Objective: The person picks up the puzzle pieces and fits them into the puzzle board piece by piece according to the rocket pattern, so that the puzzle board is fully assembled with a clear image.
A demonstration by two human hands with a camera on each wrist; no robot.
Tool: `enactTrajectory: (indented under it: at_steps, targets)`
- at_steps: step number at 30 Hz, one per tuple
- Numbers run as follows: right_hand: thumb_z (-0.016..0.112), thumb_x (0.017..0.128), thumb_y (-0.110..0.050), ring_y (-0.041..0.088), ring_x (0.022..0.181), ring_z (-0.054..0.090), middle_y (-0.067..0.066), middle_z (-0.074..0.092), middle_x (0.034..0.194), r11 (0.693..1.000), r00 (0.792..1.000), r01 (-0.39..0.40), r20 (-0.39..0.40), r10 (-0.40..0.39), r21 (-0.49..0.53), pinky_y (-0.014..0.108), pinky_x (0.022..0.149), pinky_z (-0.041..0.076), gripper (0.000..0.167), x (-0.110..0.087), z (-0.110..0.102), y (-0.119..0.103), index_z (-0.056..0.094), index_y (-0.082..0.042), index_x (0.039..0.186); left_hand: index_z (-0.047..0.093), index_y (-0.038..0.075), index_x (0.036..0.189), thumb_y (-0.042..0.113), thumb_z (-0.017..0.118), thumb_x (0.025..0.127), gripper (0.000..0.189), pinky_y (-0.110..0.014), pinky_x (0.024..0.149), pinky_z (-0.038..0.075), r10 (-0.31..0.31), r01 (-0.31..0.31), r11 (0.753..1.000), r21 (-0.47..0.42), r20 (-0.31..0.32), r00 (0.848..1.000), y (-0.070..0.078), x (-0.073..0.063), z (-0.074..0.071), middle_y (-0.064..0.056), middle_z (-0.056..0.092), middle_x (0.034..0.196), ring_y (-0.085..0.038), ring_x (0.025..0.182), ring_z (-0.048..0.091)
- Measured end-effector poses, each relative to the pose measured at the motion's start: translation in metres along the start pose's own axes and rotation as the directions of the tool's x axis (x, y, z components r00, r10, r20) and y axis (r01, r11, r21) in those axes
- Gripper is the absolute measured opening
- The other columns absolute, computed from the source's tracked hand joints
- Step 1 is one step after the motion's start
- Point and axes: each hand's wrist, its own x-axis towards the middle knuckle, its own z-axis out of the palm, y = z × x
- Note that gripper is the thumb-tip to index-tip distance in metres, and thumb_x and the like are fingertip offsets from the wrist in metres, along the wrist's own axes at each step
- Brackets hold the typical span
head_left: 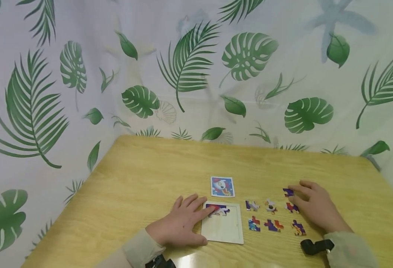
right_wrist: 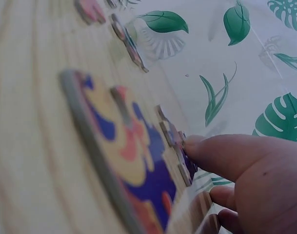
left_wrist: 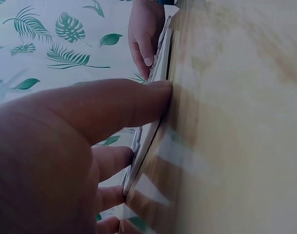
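My left hand (head_left: 186, 221) lies spread at the left side of a white puzzle tray (head_left: 221, 232). Its index finger touches the joined puzzle pieces (head_left: 222, 211) in the tray's upper left, while the thumb rests by the lower left edge. In the left wrist view, the thumb and fingers are at the edge of the tray (left_wrist: 147, 141). Over at the right, my right hand (head_left: 317, 204) reaches to a purple puzzle piece (head_left: 288, 192), thumb and index finger extended around it. A red and purple piece (head_left: 291, 207) lies just below the thumb, partly covered by it.
Several loose pieces lie right of the tray, among them a purple and orange piece (head_left: 273, 225), a blue and red piece (head_left: 254, 223) and a yellow-patterned piece (head_left: 298, 227). A square picture card (head_left: 222, 187) lies behind the tray. Leaf-print curtains (head_left: 196, 74) border the wooden table (head_left: 156, 167).
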Motion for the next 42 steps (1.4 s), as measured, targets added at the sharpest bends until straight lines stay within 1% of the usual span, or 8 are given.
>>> enactTrajectory:
  at_steps: [6,11,17,24,31,35,38,42]
  targets:
    - [0.061,0.099,-0.050,0.064,0.133,0.025,0.040,0.030,0.150,0.999,1.000,-0.028,0.010,0.028,-0.020,0.078,0.100,0.024,0.065,0.000,-0.005,-0.005,0.057,0.000,0.142,0.022,0.035,0.162,0.058,0.067,0.088,0.090,-0.067,0.115,0.005,0.009,-0.009,1.000,-0.009,-0.001,1.000,0.001,-0.001,-0.002,-0.002,0.018,0.168,-0.030,0.154,0.007]
    - [0.062,0.100,-0.046,0.064,0.132,0.026,0.040,0.032,0.148,0.999,1.000,-0.007,0.004,0.007,-0.037,0.077,0.100,0.025,0.062,0.001,-0.006,-0.008,0.057,0.001,0.141,0.022,0.035,0.163,0.057,0.067,0.088,0.090,-0.066,0.116,0.003,0.001,-0.001,1.000,0.000,-0.005,1.000,0.001,-0.003,-0.003,-0.002,0.017,0.168,-0.030,0.154,0.006]
    - [0.060,0.101,-0.044,0.064,0.130,0.028,0.039,0.034,0.146,0.998,1.000,0.005,-0.017,-0.006,-0.063,0.077,0.100,0.024,0.059,0.000,-0.005,-0.008,0.058,0.002,0.139,0.023,0.034,0.163,0.057,0.068,0.088,0.090,-0.067,0.115,0.003,0.019,-0.019,1.000,-0.003,-0.012,1.000,-0.001,-0.003,-0.004,-0.003,0.018,0.168,-0.032,0.154,0.007]
    - [0.062,0.100,-0.044,0.060,0.129,0.033,0.035,0.042,0.143,0.999,0.999,0.015,-0.051,-0.018,-0.043,0.075,0.101,0.024,0.057,-0.001,-0.002,-0.011,0.062,0.003,0.133,0.023,0.033,0.163,0.057,0.068,0.088,0.090,-0.067,0.116,0.004,0.014,-0.014,1.000,0.000,-0.011,1.000,0.000,-0.005,-0.003,-0.003,0.018,0.168,-0.032,0.154,0.007]
    - [0.061,0.098,-0.053,0.053,0.128,0.040,0.029,0.052,0.137,1.000,0.998,0.005,-0.066,-0.006,-0.016,0.072,0.101,0.029,0.062,0.001,-0.001,-0.019,0.063,0.000,0.131,0.024,0.033,0.163,0.059,0.067,0.088,0.090,-0.066,0.116,0.005,0.012,-0.012,1.000,0.014,-0.013,1.000,0.000,-0.004,-0.005,-0.003,0.018,0.168,-0.031,0.154,0.007]
    - [0.058,0.099,-0.056,0.053,0.129,0.041,0.028,0.053,0.138,1.000,0.999,-0.003,-0.044,0.004,0.007,0.071,0.101,0.029,0.064,0.002,0.003,-0.028,0.062,-0.002,0.134,0.023,0.034,0.162,0.059,0.067,0.088,0.089,-0.067,0.116,0.006,0.005,-0.005,1.000,0.008,-0.008,1.000,-0.001,-0.003,-0.003,-0.002,0.019,0.168,-0.030,0.154,0.008]
    - [0.058,0.098,-0.057,0.051,0.130,0.041,0.027,0.054,0.138,1.000,0.999,0.007,-0.037,-0.006,0.023,0.070,0.102,0.030,0.065,0.003,0.008,-0.039,0.063,-0.003,0.134,0.023,0.035,0.162,0.058,0.067,0.089,0.089,-0.067,0.115,0.006,-0.001,0.001,1.000,0.003,-0.002,1.000,-0.001,-0.003,-0.003,-0.001,0.018,0.168,-0.030,0.154,0.008]
    - [0.060,0.097,-0.056,0.047,0.130,0.043,0.023,0.055,0.137,0.998,0.998,0.046,-0.036,-0.044,0.047,0.069,0.102,0.032,0.061,0.002,0.017,-0.059,0.064,-0.006,0.132,0.022,0.035,0.162,0.059,0.067,0.088,0.090,-0.067,0.115,0.006,-0.001,0.001,1.000,0.008,-0.001,1.000,-0.001,-0.003,-0.001,-0.001,0.018,0.168,-0.030,0.154,0.007]
